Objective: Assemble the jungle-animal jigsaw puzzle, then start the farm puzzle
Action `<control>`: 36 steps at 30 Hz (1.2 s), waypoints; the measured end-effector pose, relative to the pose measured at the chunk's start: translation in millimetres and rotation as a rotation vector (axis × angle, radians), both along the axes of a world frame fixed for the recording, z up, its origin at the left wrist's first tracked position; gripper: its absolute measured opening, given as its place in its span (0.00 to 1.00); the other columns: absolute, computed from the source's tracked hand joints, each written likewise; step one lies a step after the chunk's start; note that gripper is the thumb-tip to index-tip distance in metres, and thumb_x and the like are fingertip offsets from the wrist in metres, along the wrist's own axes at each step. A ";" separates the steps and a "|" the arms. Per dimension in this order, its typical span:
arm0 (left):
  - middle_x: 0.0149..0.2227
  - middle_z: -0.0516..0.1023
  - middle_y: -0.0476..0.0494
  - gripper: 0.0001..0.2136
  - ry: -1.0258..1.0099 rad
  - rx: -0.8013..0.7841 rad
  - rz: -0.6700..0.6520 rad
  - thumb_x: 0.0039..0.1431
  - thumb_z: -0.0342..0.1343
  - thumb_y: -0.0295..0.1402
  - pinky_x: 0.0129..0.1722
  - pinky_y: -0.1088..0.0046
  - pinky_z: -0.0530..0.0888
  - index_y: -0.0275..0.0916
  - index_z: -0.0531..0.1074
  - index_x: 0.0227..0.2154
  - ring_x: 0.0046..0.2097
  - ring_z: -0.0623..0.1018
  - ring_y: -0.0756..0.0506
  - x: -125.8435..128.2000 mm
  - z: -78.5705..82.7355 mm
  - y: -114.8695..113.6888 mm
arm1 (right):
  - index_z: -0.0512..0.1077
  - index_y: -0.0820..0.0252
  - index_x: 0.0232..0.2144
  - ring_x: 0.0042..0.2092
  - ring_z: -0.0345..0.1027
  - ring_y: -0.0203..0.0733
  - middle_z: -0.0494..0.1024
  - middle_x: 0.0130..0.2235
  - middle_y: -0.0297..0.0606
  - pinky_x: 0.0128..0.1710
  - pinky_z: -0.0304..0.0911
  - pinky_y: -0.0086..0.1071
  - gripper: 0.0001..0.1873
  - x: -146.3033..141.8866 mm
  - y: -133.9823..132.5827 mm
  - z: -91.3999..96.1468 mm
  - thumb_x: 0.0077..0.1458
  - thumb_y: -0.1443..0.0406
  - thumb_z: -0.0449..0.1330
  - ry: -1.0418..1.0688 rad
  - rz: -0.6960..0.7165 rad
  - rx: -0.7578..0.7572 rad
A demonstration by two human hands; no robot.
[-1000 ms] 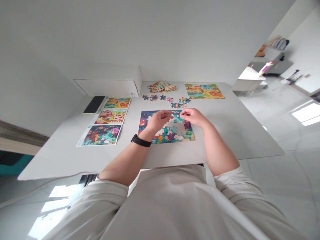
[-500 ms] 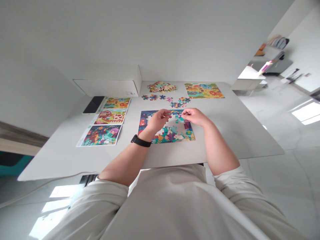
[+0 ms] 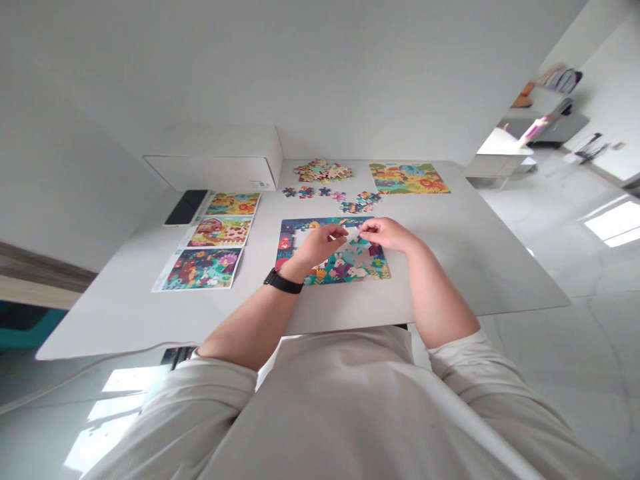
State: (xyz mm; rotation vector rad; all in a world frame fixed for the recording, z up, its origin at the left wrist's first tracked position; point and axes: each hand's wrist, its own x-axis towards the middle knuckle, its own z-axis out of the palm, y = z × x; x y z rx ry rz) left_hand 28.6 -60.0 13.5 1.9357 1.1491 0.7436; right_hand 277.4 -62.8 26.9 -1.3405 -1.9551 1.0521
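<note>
A partly filled jigsaw puzzle (image 3: 350,272) with white rabbits and a dark blue upper border lies on the table in front of me; bare gaps show in its middle. Above its left-centre hovers my left hand (image 3: 321,245), fingers curved and thumb apart from them, with nothing visible between. My right hand (image 3: 387,235) is over the puzzle's upper right part, thumb and forefinger pinched on what looks like a small puzzle piece, mostly hidden by the fingertips. Just beyond the puzzle lie loose joined pieces (image 3: 368,198) and several single pieces (image 3: 306,193).
A heap of pieces (image 3: 323,171) sits at the back, beside a white box (image 3: 210,172). An animal picture puzzle (image 3: 410,179) lies back right. On the left are a sheet with three pictures (image 3: 203,269) and a phone (image 3: 187,207). The white table (image 3: 480,267) ends near my body.
My right hand has shifted slightly left, toward the puzzle's middle. My left hand's fingertips have moved a little right, and its thumb and fingers are further apart.
</note>
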 end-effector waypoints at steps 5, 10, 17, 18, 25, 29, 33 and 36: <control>0.34 0.83 0.46 0.13 0.044 0.003 -0.068 0.62 0.61 0.40 0.35 0.75 0.72 0.38 0.82 0.43 0.32 0.76 0.50 0.2 0.5 -2.3 | 0.80 0.59 0.37 0.32 0.69 0.38 0.80 0.31 0.34 0.35 0.62 0.31 0.18 -12.7 -2.4 -1.1 0.57 0.50 0.65 0.027 0.032 0.022; 0.32 0.82 0.46 0.11 0.026 -0.008 -0.010 0.58 0.62 0.39 0.33 0.75 0.71 0.38 0.81 0.38 0.32 0.76 0.49 -1.4 -10.2 6.4 | 0.80 0.60 0.44 0.34 0.70 0.38 0.80 0.34 0.34 0.36 0.63 0.30 0.16 -20.9 -0.3 -10.6 0.58 0.56 0.66 0.017 -0.035 0.095; 0.31 0.84 0.45 0.13 0.031 -0.112 0.061 0.57 0.62 0.43 0.29 0.75 0.69 0.38 0.81 0.35 0.31 0.78 0.47 -2.4 -12.3 7.2 | 0.80 0.59 0.44 0.34 0.73 0.38 0.82 0.35 0.35 0.38 0.65 0.30 0.11 -23.2 3.3 -19.0 0.57 0.64 0.67 -0.066 -0.150 0.134; 0.31 0.84 0.45 0.12 0.072 -0.097 0.062 0.58 0.61 0.43 0.30 0.74 0.69 0.38 0.81 0.34 0.31 0.78 0.47 -2.5 -10.0 5.2 | 0.80 0.59 0.43 0.34 0.73 0.38 0.82 0.35 0.35 0.38 0.66 0.30 0.10 -25.4 3.0 -19.6 0.57 0.65 0.67 -0.078 -0.166 0.144; 0.35 0.85 0.42 0.11 0.440 0.153 0.108 0.62 0.60 0.40 0.37 0.69 0.71 0.40 0.83 0.36 0.38 0.81 0.42 -4.7 2.2 -5.1 | 0.81 0.57 0.38 0.36 0.76 0.39 0.84 0.35 0.35 0.41 0.67 0.32 0.04 -42.1 -1.7 -19.4 0.59 0.67 0.67 -0.217 -0.184 0.157; 0.38 0.86 0.43 0.11 0.523 0.166 0.096 0.63 0.60 0.40 0.38 0.69 0.72 0.41 0.83 0.39 0.40 0.82 0.41 -3.2 2.6 -5.7 | 0.82 0.56 0.38 0.38 0.78 0.41 0.86 0.37 0.35 0.42 0.68 0.32 0.04 -44.3 -3.1 -18.2 0.59 0.67 0.68 -0.285 -0.203 0.188; 0.40 0.86 0.42 0.12 0.575 0.155 0.102 0.64 0.58 0.41 0.39 0.69 0.73 0.42 0.83 0.40 0.42 0.82 0.41 0.1 4.0 -6.4 | 0.82 0.55 0.39 0.39 0.79 0.41 0.86 0.37 0.35 0.41 0.67 0.31 0.04 -43.5 -2.3 -20.6 0.60 0.67 0.68 -0.324 -0.205 0.197; 0.41 0.86 0.41 0.12 0.596 0.160 0.093 0.64 0.58 0.41 0.40 0.69 0.74 0.42 0.83 0.38 0.42 0.82 0.41 1.5 5.0 -6.7 | 0.83 0.55 0.40 0.39 0.79 0.41 0.87 0.38 0.35 0.41 0.67 0.31 0.05 -43.4 -1.8 -22.1 0.60 0.65 0.68 -0.356 -0.215 0.204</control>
